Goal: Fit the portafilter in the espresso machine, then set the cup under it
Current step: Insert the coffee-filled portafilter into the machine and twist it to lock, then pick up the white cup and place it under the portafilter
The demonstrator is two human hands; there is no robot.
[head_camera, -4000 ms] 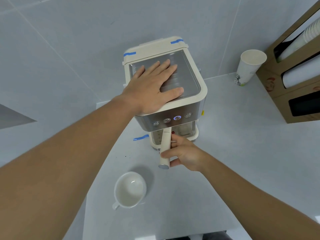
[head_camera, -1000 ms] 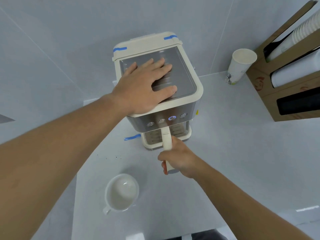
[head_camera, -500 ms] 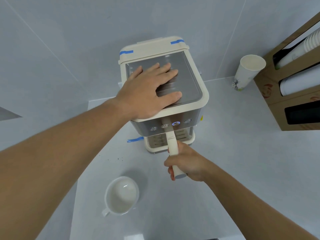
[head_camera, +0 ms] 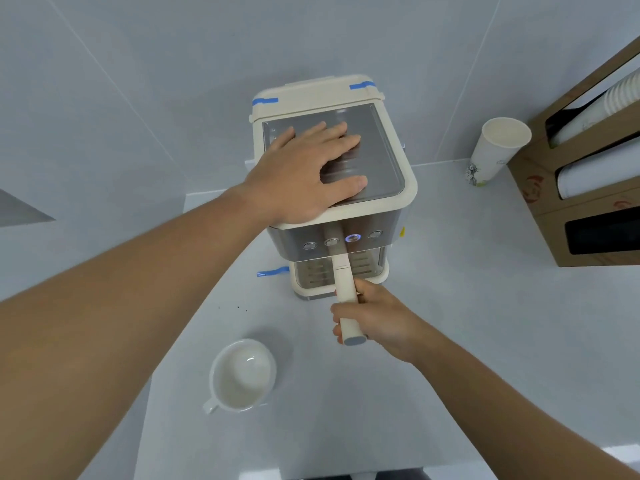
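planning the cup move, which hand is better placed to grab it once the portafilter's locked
Left, probably. The cup sits on the left hand's side, below that forearm; the right hand grips the portafilter handle.

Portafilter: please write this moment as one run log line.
left hand flat on machine | right hand grips portafilter | cup on counter
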